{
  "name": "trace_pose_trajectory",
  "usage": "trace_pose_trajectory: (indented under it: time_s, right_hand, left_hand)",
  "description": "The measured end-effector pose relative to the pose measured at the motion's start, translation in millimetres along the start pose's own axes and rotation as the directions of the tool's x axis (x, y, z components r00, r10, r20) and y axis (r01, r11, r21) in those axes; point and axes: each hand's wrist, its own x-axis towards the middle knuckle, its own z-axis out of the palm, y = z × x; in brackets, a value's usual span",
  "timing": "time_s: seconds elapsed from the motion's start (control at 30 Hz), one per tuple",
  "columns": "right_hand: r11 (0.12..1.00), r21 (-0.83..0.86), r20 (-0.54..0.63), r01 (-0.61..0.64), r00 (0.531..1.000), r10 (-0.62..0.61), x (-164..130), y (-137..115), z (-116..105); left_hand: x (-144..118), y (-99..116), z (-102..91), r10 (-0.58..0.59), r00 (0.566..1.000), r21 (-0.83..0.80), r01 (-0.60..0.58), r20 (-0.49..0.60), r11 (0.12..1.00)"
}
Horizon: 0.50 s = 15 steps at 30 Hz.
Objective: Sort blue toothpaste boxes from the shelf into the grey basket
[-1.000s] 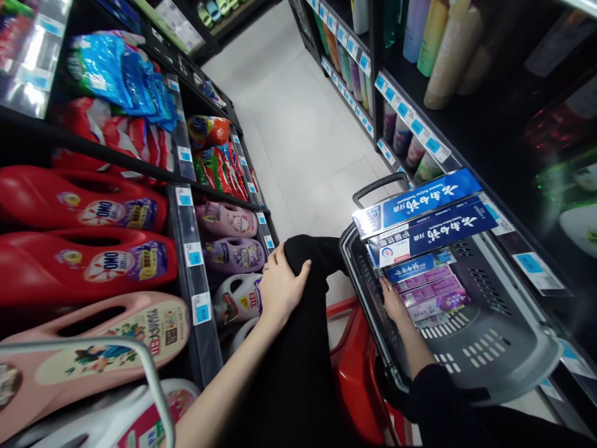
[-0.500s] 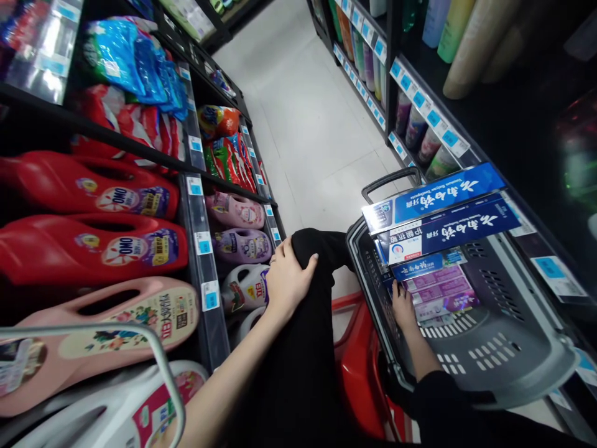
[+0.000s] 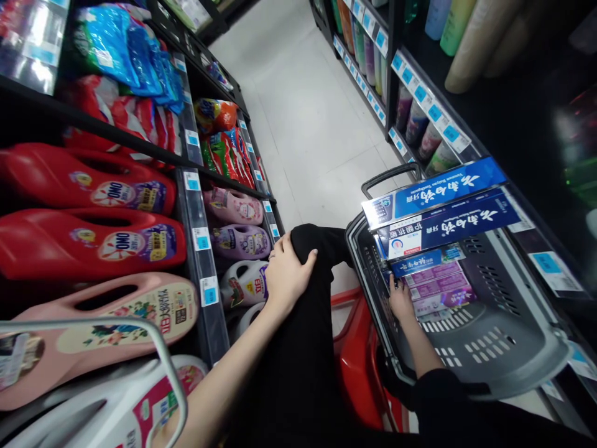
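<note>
Two bare hands show in a shop aisle. The left hand (image 3: 288, 274) lies palm down on the person's black-trousered knee (image 3: 311, 246), its fingers spread and curved loosely over the cloth, gripping nothing. The right hand (image 3: 401, 298) reaches into the grey perforated plastic shopping basket (image 3: 504, 348) at about 3 o'clock from the knee; its fingers are bent against the near ends of the small purple-and-white toothpaste boxes (image 3: 436, 287) lying flat on the basket floor, touching them, though whether they pinch one cannot be told.

Across the basket's far rim, at 12 o'clock from that hand, rest two long toothpaste cartons: a bright blue carton with white lettering (image 3: 433, 191) and, just beside it on the near side, a dark navy carton with a white end panel (image 3: 450, 225). A slim blue box (image 3: 422, 261) lies between the navy carton and the purple boxes. The basket's black handle (image 3: 389, 175) stands at its far end.

A red plastic basket (image 3: 357, 367) sits under the grey one, at 6 o'clock from the knee. At 9 o'clock, black shelving holds red detergent jugs (image 3: 93, 239), a pink jug (image 3: 112, 323), and smaller pink and lilac bottles (image 3: 236, 224).
</note>
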Motion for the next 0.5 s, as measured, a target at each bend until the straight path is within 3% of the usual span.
trace_pose_trajectory:
  time_s: [0.13,0.23,0.33,0.5]
  right_hand:
    - [0.996,-0.08,-0.039,-0.03,0.999,0.027,7.0,-5.2,-0.9]
    - [0.997,-0.046,0.094,-0.062,0.993,0.066,14.8,-9.2,-4.6]
    - [0.993,0.012,0.257,-0.122,0.959,0.115,27.2,-12.4,-8.6]
    - [0.984,0.055,0.34,-0.17,0.93,0.142,49.5,-11.5,-10.7]
  left_hand:
    - [-0.2,-0.4,0.3,-0.001,1.0,-0.005,0.001,-0.002,1.0]
    - [-0.4,-0.5,0.3,0.003,1.0,-0.004,-0.003,0.0,1.0]
    - [-0.6,-0.8,0.7,0.002,1.0,0.003,-0.002,-0.001,1.0]
    - [0.4,-1.2,0.7,0.002,1.0,0.038,-0.002,0.006,0.999]
